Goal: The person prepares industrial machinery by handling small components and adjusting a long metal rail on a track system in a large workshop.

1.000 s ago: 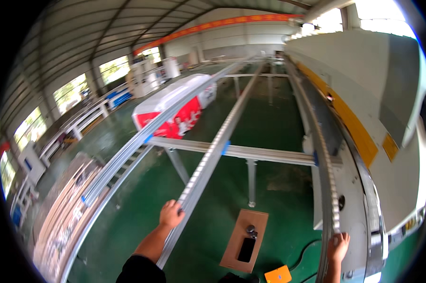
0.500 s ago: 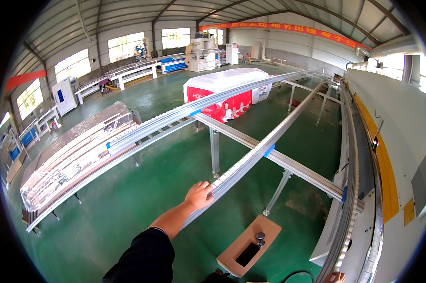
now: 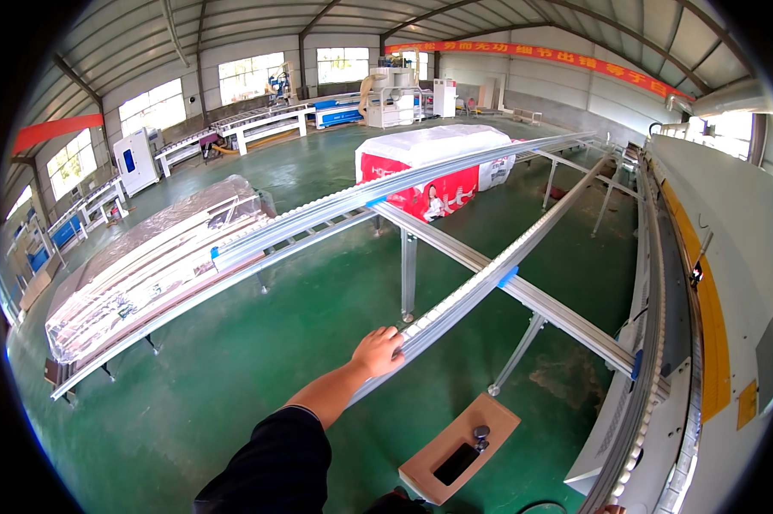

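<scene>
My left hand (image 3: pixel 379 352) is closed on the near end of a long aluminium roller rail (image 3: pixel 455 301), its fingers curled over the top by the white rollers. That rail slants away from me across a metal cross beam (image 3: pixel 558 319), with a blue piece at the joint. Only a sliver of my right hand (image 3: pixel 611 510) shows at the lower edge, beside the roller track (image 3: pixel 649 403) along the machine; its fingers are hidden. Below the left-hand rail, a brown board (image 3: pixel 499 417) with a dark rectangular opening and round metal parts lies low over the green floor.
A long pale machine (image 3: pixel 729 223) with a yellow strip runs down my right. Another roller rail (image 3: pixel 318 214) stands to the left, with plastic-wrapped strips (image 3: pixel 146 274) beyond it. Behind it sits a red-and-white wrapped stack (image 3: pixel 429 163). Support legs (image 3: pixel 408 274) rise from the floor.
My view has turned slightly left, so the scene sits farther right in the picture. My left hand keeps its hold on the rail. Less of my right hand shows at the lower edge.
</scene>
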`<state>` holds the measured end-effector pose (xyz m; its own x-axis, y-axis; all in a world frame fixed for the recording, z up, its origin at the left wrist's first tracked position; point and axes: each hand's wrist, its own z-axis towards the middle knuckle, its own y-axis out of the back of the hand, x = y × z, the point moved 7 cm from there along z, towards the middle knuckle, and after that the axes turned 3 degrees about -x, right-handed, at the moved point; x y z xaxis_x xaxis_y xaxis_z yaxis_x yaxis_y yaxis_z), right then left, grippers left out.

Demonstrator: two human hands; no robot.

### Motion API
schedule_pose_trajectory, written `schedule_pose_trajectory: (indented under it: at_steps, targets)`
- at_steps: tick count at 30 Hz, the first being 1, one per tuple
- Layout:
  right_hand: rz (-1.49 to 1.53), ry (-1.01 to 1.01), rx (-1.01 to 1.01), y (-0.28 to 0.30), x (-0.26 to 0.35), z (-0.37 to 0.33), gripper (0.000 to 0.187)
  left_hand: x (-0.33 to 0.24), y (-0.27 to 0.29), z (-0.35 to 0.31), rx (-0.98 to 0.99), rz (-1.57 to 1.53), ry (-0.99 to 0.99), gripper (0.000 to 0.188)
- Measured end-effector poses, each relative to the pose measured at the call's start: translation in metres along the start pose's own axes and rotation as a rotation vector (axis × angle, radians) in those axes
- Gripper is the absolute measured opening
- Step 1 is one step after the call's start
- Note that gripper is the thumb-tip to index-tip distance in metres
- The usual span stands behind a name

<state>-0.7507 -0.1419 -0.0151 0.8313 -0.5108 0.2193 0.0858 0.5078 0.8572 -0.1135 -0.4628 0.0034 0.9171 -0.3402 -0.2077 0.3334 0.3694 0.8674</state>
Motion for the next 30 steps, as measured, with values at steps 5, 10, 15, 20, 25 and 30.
schedule_pose_trajectory:
  at_steps: [5,10,15,20,25,30]
  targets:
    - [-0.015,-0.026,0.028,0.012,0.014,0.0,0.024,0.002,-0.003,0.0,-0.005,-0.004,-0.003,0.021]
    - [-0.032,-0.013,0.003,0.014,0.015,-0.001,0.023,0.002,-0.003,0.0,-0.008,0.001,0.005,0.022]
    - [-0.04,0.017,-0.021,0.002,0.002,-0.001,0.019,0.002,-0.003,0.002,0.004,0.006,0.012,0.021]
    - [-0.039,0.01,-0.018,0.004,0.007,0.0,0.017,0.002,-0.004,0.002,0.018,0.008,0.021,0.021]
    - [-0.056,0.002,-0.024,0.003,0.004,-0.003,0.017,0.003,-0.005,0.001,0.016,-0.002,0.011,0.02]
    - [-0.044,0.004,-0.012,0.012,0.011,-0.003,0.015,0.001,-0.004,-0.001,0.032,0.011,0.03,0.022]
